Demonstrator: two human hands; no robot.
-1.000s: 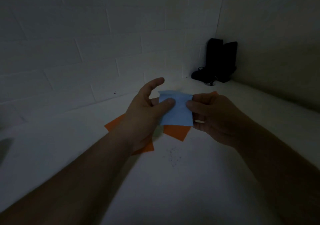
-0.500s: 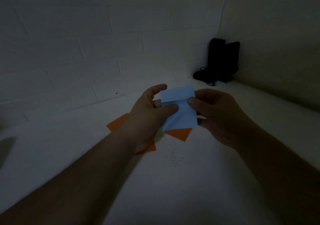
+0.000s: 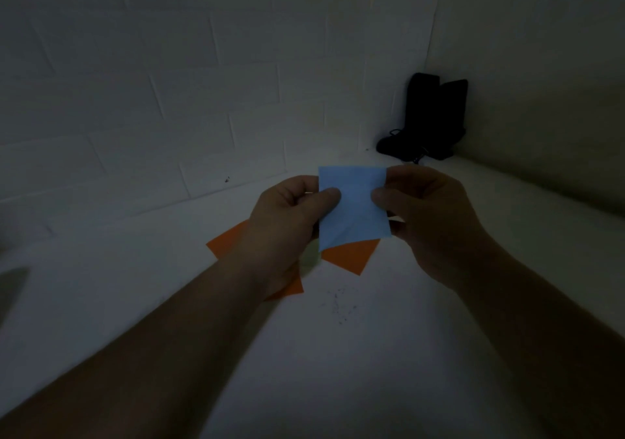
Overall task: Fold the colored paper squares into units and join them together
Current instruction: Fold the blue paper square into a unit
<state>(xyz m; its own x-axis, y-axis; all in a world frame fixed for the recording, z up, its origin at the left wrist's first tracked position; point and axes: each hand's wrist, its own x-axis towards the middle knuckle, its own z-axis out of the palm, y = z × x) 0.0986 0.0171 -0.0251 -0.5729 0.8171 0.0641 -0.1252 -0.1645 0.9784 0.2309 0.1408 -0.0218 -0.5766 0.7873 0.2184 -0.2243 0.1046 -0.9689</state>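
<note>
A light blue paper square (image 3: 353,208) is held up in front of me, above the white table. My left hand (image 3: 287,222) pinches its left edge, thumb on the front. My right hand (image 3: 429,222) pinches its right edge the same way. A faint crease crosses the sheet. Orange paper squares (image 3: 351,256) lie flat on the table beneath, mostly hidden by my hands and the blue sheet; one orange corner (image 3: 228,240) shows left of my left wrist.
The white table (image 3: 338,354) meets a white brick wall at the back and a plain wall on the right. A black object with a cord (image 3: 429,120) stands in the far right corner. Dark specks (image 3: 338,306) mark the table near me.
The blue sheet has opened from a shorter folded shape into a taller one. Both hands lifted it a little, and my left fingers have curled in behind it.
</note>
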